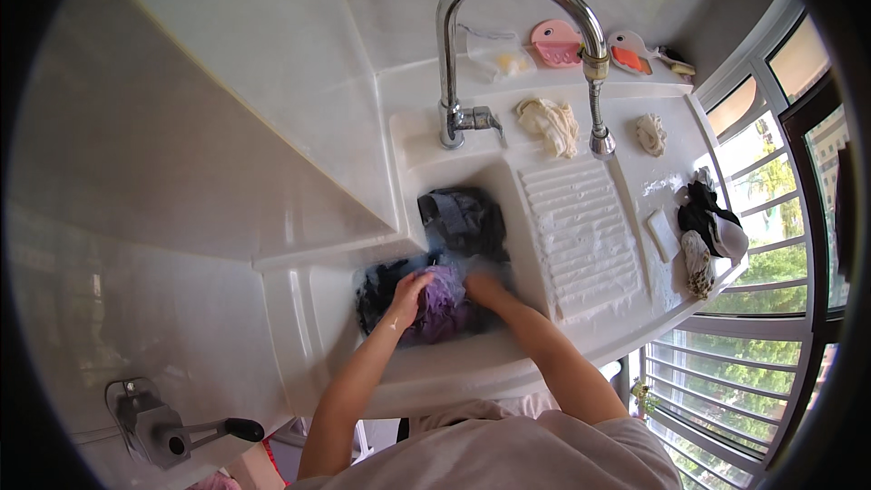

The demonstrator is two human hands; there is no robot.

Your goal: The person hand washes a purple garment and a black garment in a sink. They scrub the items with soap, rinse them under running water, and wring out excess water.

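In the basin of a white laundry sink (531, 245), my left hand (408, 296) grips the edge of a wet purple cloth (442, 309). My right hand (484, 289) is at the cloth's other side, blurred and partly under cloudy water, so its fingers cannot be made out. Dark garments (466, 221) lie soaking behind and to the left of the hands. Right of the basin is the sink's ribbed washboard (582, 238), wet with suds. A white bar of soap (663, 235) lies farther right.
A chrome faucet (446, 75) arches over the sink. Cream cloths (551, 126) lie behind the washboard, and black and white garments (711, 218) at the right edge. Fish-shaped soap holders (556, 44) stand on the back ledge. A wall juts in at left; a crank handle (204, 432) is lower left.
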